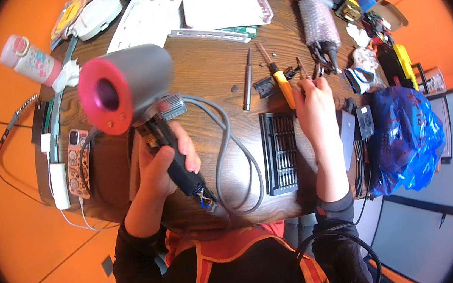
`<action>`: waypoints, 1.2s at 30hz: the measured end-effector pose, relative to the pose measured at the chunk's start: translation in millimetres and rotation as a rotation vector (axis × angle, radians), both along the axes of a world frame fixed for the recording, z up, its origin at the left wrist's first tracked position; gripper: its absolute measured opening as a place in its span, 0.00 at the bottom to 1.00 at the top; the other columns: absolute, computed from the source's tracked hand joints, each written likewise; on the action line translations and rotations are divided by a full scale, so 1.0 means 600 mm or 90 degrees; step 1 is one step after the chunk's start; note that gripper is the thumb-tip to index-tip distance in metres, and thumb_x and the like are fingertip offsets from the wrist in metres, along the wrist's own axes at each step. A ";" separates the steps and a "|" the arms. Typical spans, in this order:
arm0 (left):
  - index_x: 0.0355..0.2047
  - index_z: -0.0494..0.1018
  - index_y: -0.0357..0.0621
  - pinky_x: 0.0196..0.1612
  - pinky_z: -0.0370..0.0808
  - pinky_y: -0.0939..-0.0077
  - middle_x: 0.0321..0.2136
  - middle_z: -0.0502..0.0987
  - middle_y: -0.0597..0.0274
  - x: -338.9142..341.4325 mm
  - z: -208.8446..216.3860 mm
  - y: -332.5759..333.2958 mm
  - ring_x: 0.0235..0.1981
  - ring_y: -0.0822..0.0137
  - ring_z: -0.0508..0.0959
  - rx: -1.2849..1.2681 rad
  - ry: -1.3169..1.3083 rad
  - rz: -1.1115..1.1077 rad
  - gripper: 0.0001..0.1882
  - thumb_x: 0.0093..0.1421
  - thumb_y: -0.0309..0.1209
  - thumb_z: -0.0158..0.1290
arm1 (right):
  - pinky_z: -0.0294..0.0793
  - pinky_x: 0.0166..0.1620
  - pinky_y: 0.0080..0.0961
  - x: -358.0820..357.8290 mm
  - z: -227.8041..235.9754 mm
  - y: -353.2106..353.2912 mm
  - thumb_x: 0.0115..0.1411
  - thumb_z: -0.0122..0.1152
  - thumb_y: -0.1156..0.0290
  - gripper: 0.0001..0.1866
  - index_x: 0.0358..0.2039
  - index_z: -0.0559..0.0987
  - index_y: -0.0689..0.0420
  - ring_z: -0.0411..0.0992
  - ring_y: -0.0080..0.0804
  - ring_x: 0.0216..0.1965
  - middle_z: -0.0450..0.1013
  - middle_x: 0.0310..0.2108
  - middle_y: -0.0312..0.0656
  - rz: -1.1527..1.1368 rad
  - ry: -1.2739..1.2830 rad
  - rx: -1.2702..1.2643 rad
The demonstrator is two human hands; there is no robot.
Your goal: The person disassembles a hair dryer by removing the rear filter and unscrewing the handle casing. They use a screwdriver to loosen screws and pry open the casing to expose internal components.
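My left hand (165,162) is wrapped round the black handle of a hair dryer (147,67), which has a grey head and a pink ring. The handle's casing is off, and inner parts and thin wires show at its lower end. To the right, my right hand (315,102) is over the table, its fingers closed round a thin pointed tool (301,66) whose lower part they hide. Just left of those fingers lies a yellow-handled screwdriver (282,85). Small black parts (266,87) and a dark pen-shaped screwdriver (248,81) lie beside it.
A black bit case (280,155) lies near the front edge, by the dryer's looped grey cable (229,141). White trays (226,6) stand at the back. On the right are a bubble-wrapped item (319,24) and a blue plastic bag (408,136); on the left, a phone (78,162) and bottle (30,60).
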State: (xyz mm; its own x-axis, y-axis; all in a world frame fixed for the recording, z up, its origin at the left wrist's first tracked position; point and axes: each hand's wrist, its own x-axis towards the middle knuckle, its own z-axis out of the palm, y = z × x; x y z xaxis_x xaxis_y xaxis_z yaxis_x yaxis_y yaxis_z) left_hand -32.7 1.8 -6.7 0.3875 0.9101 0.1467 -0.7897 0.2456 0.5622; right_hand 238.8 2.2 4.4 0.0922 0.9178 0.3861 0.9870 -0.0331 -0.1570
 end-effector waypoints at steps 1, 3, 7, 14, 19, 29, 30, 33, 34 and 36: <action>0.52 0.46 0.48 0.21 0.70 0.72 0.22 0.64 0.59 0.002 -0.001 0.000 0.17 0.66 0.70 -0.001 0.024 0.008 0.34 0.51 0.32 0.54 | 0.67 0.36 0.35 -0.007 -0.008 0.009 0.49 0.56 0.68 0.11 0.27 0.72 0.63 0.66 0.46 0.34 0.65 0.29 0.50 -0.033 -0.023 -0.077; 0.52 0.47 0.47 0.21 0.71 0.71 0.22 0.65 0.58 0.001 -0.002 0.003 0.18 0.65 0.71 -0.005 0.041 -0.003 0.34 0.49 0.29 0.54 | 0.68 0.38 0.34 -0.013 -0.020 0.018 0.48 0.57 0.68 0.11 0.26 0.72 0.62 0.67 0.46 0.36 0.67 0.32 0.51 -0.073 -0.105 -0.143; 0.52 0.48 0.45 0.22 0.70 0.73 0.23 0.67 0.57 -0.002 -0.003 0.003 0.19 0.67 0.72 0.006 0.115 0.011 0.33 0.48 0.23 0.51 | 0.67 0.30 0.38 -0.003 -0.024 0.024 0.52 0.53 0.69 0.09 0.22 0.70 0.62 0.69 0.49 0.28 0.69 0.24 0.52 -0.048 -0.034 -0.094; 0.55 0.41 0.49 0.20 0.69 0.73 0.23 0.63 0.59 0.004 -0.010 0.002 0.19 0.66 0.70 0.010 0.119 -0.011 0.38 0.52 0.33 0.53 | 0.68 0.26 0.33 0.030 0.000 0.002 0.54 0.52 0.67 0.11 0.26 0.72 0.64 0.70 0.43 0.21 0.69 0.21 0.51 -0.090 0.094 -0.091; 0.55 0.42 0.49 0.20 0.68 0.72 0.23 0.62 0.60 0.008 -0.016 0.006 0.17 0.65 0.69 0.005 0.114 -0.013 0.37 0.52 0.35 0.53 | 0.68 0.30 0.33 0.012 0.004 -0.004 0.50 0.57 0.69 0.10 0.28 0.74 0.64 0.70 0.43 0.25 0.69 0.23 0.50 -0.120 0.085 -0.142; 0.49 0.51 0.41 0.20 0.68 0.77 0.20 0.67 0.58 0.048 -0.018 0.016 0.14 0.69 0.70 -0.089 0.213 -0.004 0.23 0.53 0.21 0.45 | 0.66 0.39 0.28 -0.082 0.010 0.051 0.45 0.49 0.72 0.07 0.26 0.73 0.53 0.64 0.33 0.37 0.63 0.31 0.39 0.302 -0.138 -0.183; 0.51 0.50 0.41 0.19 0.69 0.76 0.21 0.65 0.58 0.051 -0.019 0.018 0.15 0.68 0.70 -0.071 0.219 -0.023 0.24 0.55 0.25 0.44 | 0.65 0.41 0.28 -0.081 0.008 0.053 0.44 0.49 0.74 0.10 0.30 0.73 0.55 0.63 0.35 0.38 0.63 0.34 0.40 0.325 -0.126 -0.180; 0.51 0.49 0.39 0.17 0.70 0.75 0.22 0.64 0.56 0.055 -0.021 0.026 0.15 0.67 0.70 -0.049 0.214 -0.042 0.23 0.57 0.28 0.41 | 0.66 0.42 0.29 -0.073 0.004 0.053 0.44 0.50 0.76 0.13 0.34 0.74 0.55 0.63 0.38 0.40 0.63 0.37 0.41 0.343 -0.126 -0.201; 0.51 0.49 0.39 0.17 0.70 0.76 0.22 0.64 0.56 0.056 -0.022 0.030 0.15 0.67 0.70 -0.059 0.201 -0.044 0.23 0.57 0.30 0.41 | 0.66 0.42 0.29 -0.071 0.004 0.054 0.43 0.50 0.77 0.14 0.34 0.73 0.54 0.63 0.38 0.41 0.63 0.37 0.41 0.353 -0.130 -0.197; 0.51 0.49 0.38 0.17 0.70 0.76 0.22 0.65 0.55 0.056 -0.022 0.036 0.16 0.66 0.70 -0.075 0.150 -0.064 0.24 0.57 0.33 0.40 | 0.67 0.42 0.30 -0.066 0.006 0.056 0.42 0.52 0.79 0.17 0.36 0.72 0.53 0.63 0.38 0.41 0.63 0.39 0.41 0.386 -0.120 -0.177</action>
